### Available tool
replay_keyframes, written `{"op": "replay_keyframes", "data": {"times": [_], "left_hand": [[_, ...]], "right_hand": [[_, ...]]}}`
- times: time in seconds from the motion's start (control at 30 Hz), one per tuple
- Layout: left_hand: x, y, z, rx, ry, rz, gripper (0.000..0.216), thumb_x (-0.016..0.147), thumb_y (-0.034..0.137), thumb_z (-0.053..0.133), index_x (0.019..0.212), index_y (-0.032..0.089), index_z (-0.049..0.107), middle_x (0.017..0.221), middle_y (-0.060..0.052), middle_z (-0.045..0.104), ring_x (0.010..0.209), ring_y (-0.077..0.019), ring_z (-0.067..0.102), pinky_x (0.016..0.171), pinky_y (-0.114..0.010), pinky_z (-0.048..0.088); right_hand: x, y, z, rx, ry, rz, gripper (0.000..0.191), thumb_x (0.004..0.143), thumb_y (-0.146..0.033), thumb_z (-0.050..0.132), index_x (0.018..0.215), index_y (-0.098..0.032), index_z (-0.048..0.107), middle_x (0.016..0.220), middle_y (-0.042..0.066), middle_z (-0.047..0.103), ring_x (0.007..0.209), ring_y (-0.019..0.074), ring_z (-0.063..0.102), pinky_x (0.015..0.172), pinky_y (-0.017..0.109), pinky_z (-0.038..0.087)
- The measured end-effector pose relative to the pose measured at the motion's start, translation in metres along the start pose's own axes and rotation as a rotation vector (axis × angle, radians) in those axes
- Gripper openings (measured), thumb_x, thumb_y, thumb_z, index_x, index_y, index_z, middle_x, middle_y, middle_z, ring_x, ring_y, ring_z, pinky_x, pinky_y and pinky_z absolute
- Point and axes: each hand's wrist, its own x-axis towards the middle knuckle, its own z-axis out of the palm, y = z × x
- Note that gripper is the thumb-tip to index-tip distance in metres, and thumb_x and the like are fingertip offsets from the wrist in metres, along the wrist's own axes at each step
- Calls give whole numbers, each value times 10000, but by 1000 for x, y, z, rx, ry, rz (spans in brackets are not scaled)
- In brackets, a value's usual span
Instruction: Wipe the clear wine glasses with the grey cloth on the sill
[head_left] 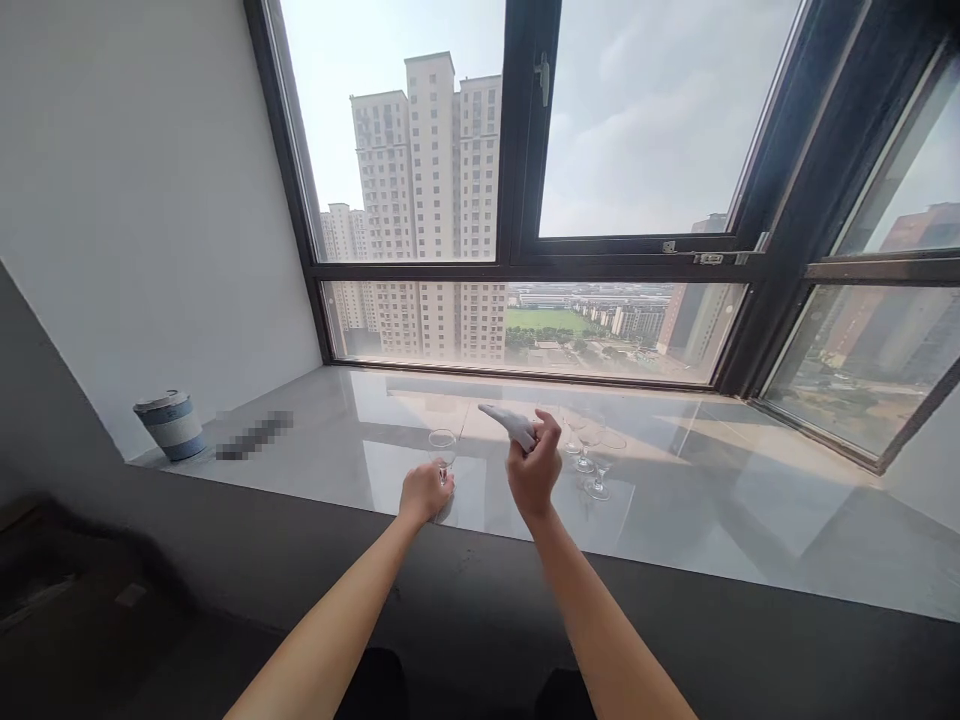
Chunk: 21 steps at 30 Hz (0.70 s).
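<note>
My left hand [426, 492] is closed around the stem of a clear stemmed glass [443, 446] near the front edge of the sill. The glass stands upright, its bowl showing above my fingers. To the right, my right hand [535, 468] is raised above the sill, with its fingers pinching a white cloth or tissue [511, 424] that points up and left. The cloth is apart from the glass. Several more clear stemmed glasses [598, 486] stand just right of my right hand; the hand partly hides some of them.
A glossy grey tiled window sill [720, 520] stretches across in front of me. At its left end stands a blue and white bucket [169, 425] with a lid, beside a blurred-out patch. A dark-framed window [525, 270] rises behind, with a white wall [172, 200] on the left.
</note>
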Motion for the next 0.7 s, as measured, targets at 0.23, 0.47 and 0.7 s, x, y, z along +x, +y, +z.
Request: {"op": "replay_keyframes", "data": {"times": [0.23,0.47,0.7], "left_hand": [[-1,-1,4,-13,24,3,228,879,316,491,983,182,645,822,-91,695,860,-235,657,784,-317,404],[0,-2,5,-10,4,-24,242,878,296,467,922,172,671,867,-117,702,890,-261,651,814,-350,409],[1,-4,5,-95,4,22,284,854,242,489,1079,197,656,1000,-112,700,973,-267,631,830,-338,410]], "right_hand": [[15,-43,75,9,-464,-343,805,699,-49,391,1467,-192,195,1185,119,536,838,194,557,684,301,445],[13,-42,77,65,-680,-358,835,677,-178,520,1452,-210,212,990,31,614,796,182,570,720,294,444],[9,-59,69,-192,-768,-529,870,864,-582,444,1527,-102,151,822,28,695,871,211,636,1054,409,290]]}}
